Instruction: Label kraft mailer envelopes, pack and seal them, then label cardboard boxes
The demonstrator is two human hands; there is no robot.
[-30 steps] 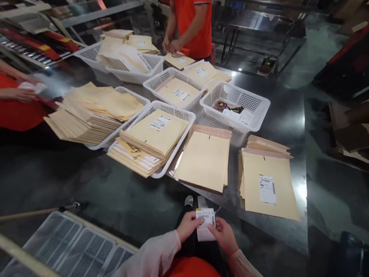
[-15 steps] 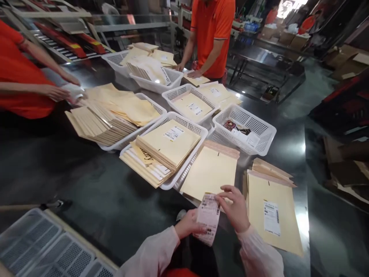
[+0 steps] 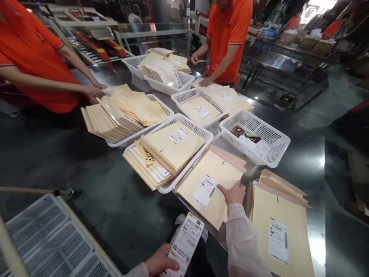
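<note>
My left hand (image 3: 162, 260) grips a strip of printed white labels (image 3: 186, 240) at the bottom of the view, below the table edge. My right hand (image 3: 234, 191) rests on a tan envelope (image 3: 184, 184), its thumb at the upper right corner of a white label (image 3: 205, 191) lying on that envelope. The other fingers are bent at the envelope's right side; whether they grip it I cannot tell. To the right lies a stack of envelopes (image 3: 294, 231) whose top one bears a white label (image 3: 278, 241).
White baskets hold envelopes (image 3: 175, 144), and another basket (image 3: 278, 144) holds small packets. Two people in orange shirts (image 3: 230, 30) (image 3: 37, 57) stand across and at the left of the metal table (image 3: 308, 154). Mesh crates (image 3: 57, 238) sit at the lower left.
A label now lies on the middle envelope, which was bare. My right hand has left the label strip and moved onto that envelope. My left hand has moved down and left with the strip.
</note>
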